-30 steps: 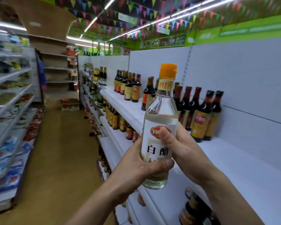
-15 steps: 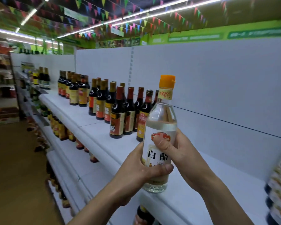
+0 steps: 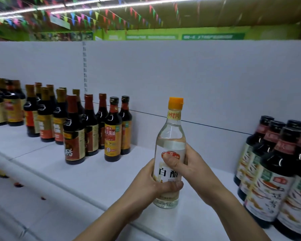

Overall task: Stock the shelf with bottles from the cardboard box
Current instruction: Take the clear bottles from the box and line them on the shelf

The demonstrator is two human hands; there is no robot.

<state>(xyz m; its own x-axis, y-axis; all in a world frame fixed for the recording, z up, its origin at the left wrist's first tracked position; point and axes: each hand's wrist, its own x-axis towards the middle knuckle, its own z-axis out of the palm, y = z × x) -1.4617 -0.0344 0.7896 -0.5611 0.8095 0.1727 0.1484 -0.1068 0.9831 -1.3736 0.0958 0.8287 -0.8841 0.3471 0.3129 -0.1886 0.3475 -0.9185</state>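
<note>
Shelf (image 3: pixel 97 178) — dark bottles (image 3: pixel 112 134), perhaps sauce, flank clear bottle (image 3: pixel 170 136).

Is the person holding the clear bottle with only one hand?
No, both the left hand and the right hand grip the clear bottle around its label.

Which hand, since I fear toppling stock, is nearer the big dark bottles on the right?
Right. The right hand grips the clear bottle on the side facing the big dark bottles, without touching them; the left hand grips the bottle's opposite side, farther off.
</note>
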